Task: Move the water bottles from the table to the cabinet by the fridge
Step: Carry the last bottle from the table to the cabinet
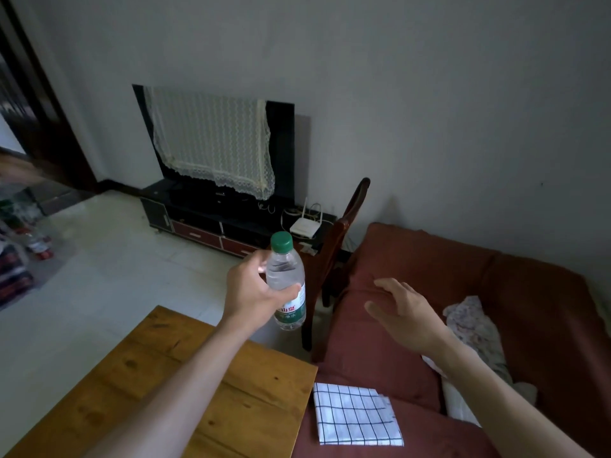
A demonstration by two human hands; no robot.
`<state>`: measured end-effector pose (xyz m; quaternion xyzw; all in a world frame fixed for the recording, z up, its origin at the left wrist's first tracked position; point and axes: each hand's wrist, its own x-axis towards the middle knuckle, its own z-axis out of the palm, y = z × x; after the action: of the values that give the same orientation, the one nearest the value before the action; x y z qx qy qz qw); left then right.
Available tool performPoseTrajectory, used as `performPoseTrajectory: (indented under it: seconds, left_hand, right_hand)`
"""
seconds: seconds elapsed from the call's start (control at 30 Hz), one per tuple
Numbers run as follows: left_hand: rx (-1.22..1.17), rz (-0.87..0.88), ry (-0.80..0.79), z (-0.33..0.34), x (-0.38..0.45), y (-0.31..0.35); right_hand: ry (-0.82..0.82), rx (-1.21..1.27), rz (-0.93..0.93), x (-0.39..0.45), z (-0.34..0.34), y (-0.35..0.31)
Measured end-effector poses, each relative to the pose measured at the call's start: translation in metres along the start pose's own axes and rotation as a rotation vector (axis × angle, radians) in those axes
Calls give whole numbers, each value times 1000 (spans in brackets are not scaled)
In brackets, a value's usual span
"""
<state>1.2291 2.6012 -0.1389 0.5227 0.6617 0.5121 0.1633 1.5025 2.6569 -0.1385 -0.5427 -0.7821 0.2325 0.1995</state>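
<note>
My left hand [254,290] grips a clear water bottle [287,279] with a green cap and a green label, holding it upright in the air beyond the far corner of the wooden table [185,385]. My right hand [405,314] hovers over the red sofa with its fingers spread and nothing in it. At the far left edge, several more bottles with red labels [38,242] show blurred on a surface. No cabinet or fridge is in view.
A red sofa [463,292] fills the right side, with a checked cloth [355,414] and a flowered fabric [476,328] on it. A dark wooden chair [334,259] stands past the table. A lace-draped TV [215,143] sits on a low stand [211,223] against the wall. Pale tiled floor lies to the left.
</note>
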Motion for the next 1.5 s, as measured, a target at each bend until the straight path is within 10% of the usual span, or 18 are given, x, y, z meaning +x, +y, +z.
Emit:
performPoseTrajectory:
  seconds: [0.8, 1.5]
  left_hand:
    - [-32, -26, -78, 4, -56, -30]
    - [262, -423, 454, -77, -286, 71]
  right_hand:
    - [-150, -122, 121, -45, 17, 2]
    - [-567, 125, -509, -104, 59, -67]
